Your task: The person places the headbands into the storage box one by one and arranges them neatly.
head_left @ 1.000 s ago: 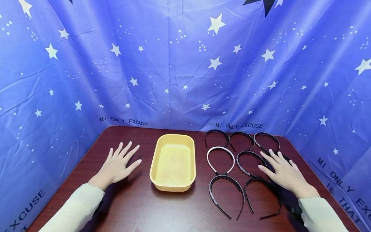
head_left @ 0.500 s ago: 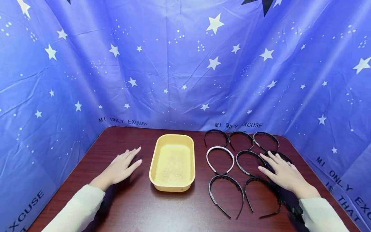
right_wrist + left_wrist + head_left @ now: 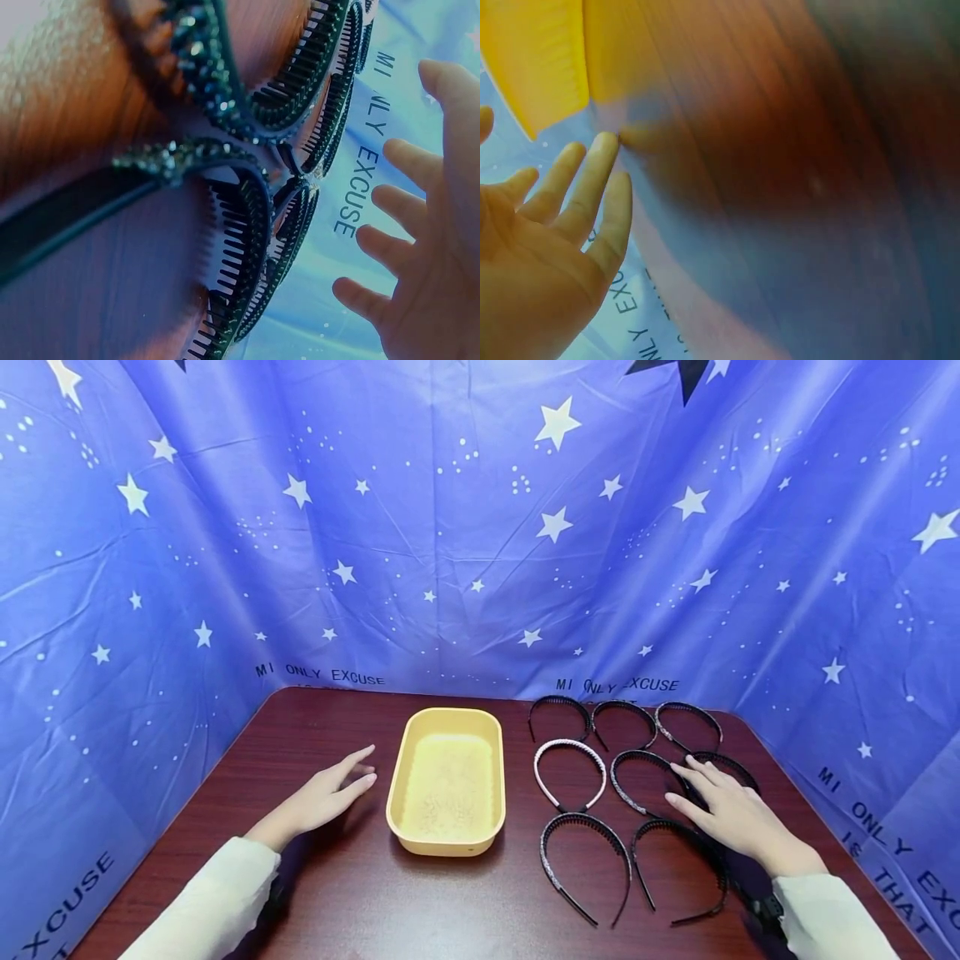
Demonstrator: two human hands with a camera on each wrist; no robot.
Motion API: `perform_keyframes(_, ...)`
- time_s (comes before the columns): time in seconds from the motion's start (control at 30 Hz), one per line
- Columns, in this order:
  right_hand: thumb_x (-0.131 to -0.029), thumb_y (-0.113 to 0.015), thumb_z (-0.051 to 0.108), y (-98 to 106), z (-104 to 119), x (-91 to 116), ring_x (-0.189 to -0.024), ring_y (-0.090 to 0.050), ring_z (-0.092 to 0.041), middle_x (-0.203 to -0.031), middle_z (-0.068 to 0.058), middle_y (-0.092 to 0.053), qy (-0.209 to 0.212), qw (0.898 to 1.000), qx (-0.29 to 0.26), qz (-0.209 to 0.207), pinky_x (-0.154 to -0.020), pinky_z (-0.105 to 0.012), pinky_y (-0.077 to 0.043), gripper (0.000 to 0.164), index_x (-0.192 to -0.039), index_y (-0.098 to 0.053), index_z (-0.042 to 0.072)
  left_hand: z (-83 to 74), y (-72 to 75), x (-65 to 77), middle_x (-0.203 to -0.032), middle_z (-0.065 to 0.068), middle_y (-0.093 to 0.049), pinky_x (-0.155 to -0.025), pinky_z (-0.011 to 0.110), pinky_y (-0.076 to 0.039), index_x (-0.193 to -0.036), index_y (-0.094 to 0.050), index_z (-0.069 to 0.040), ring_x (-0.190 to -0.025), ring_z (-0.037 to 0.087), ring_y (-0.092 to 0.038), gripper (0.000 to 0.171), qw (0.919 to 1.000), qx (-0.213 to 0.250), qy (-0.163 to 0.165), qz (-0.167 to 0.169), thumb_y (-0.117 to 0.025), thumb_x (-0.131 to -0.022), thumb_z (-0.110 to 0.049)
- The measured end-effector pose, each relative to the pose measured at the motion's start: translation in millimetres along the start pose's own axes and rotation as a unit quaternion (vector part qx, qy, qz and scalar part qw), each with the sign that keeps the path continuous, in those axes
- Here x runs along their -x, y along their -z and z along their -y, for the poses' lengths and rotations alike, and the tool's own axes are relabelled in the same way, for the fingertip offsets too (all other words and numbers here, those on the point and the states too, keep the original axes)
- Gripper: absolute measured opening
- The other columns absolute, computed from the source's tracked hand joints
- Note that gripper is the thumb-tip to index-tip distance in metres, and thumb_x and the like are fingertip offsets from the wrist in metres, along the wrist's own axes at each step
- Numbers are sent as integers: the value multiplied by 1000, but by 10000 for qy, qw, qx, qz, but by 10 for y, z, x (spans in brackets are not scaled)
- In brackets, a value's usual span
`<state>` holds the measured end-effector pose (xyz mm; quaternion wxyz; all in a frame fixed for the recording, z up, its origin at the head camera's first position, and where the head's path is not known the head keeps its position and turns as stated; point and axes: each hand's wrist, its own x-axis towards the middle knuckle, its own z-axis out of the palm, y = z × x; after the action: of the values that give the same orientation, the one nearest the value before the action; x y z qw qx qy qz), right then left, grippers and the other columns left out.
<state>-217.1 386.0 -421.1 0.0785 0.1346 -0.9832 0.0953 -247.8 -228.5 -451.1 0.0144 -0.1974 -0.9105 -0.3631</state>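
My left hand [image 3: 318,797] hovers to the left of a yellow tray [image 3: 446,845], fingers extended and holding nothing. In the left wrist view the palm and spread fingers show, with part of the tray beyond. On the other side, my right hand [image 3: 738,818] is held over black headbands, its fingers relaxed and nothing gripped. Nearest to it are a glittery black headband [image 3: 622,783] by the fingertips and a black headband [image 3: 722,760] partly hidden behind the hand. The right wrist view shows glittering, toothed headbands [image 3: 255,202] beside the loosely spread fingers.
A white-pink headband [image 3: 570,742] lies right of the tray. Several black headbands surround it, including a front one [image 3: 588,817] and a back-row one [image 3: 690,704]. All rest on a dark red wooden table [image 3: 450,910]. A blue starry curtain [image 3: 465,527] encloses the table.
My left hand has turned more edge-on and shifted slightly right toward the tray. The right hand has dipped slightly, uncovering more of the headband behind it. Tray and headbands have stayed put.
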Motion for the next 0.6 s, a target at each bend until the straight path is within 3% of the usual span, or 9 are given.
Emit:
perform_keyframes(0.17,-98,-59,50,-9,33,-4,-131,-40,-52,-147,-27,-44,98,9999,-59,-110,-91,-75,-34,63,-142,-55,5,-18,-30,-28,-124,13,-66,-91,42,-51,-151,-40,-5,-97,19,-68,55,9983,563,143,59,-52,-105,-33)
perform_keyframes(0.3,-97,-60,49,-18,52,-7,-128,-42,-52,-145,-26,-47,177,9996,-122,-188,-88,-74,-36,61,-139,-58,5,-47,-49,-55,-122,20,-64,-75,35,-55,-150,-41,-3,-95,22,-70,53,9914,1275,237,171,-54,-105,-27)
perform_keyframes(0.43,-98,-61,47,-23,56,-19,-126,-44,-51,-144,-25,-49,264,9992,-147,-265,-89,-73,-37,58,-137,-59,4,-73,-82,-76,-121,25,-62,-70,36,-56,-150,-39,-1,-96,30,-70,54,9826,1812,298,276,-56,-104,-22)
perform_keyframes(0.6,-98,-63,41,-43,66,-36,-121,-50,-48,-137,-23,-56,443,9981,-189,-396,-89,-70,-40,52,-133,-62,4,-92,-116,-95,-121,24,-62,-69,38,-58,-151,-36,2,-92,28,-69,56,9729,2247,396,367,-56,-104,-22)
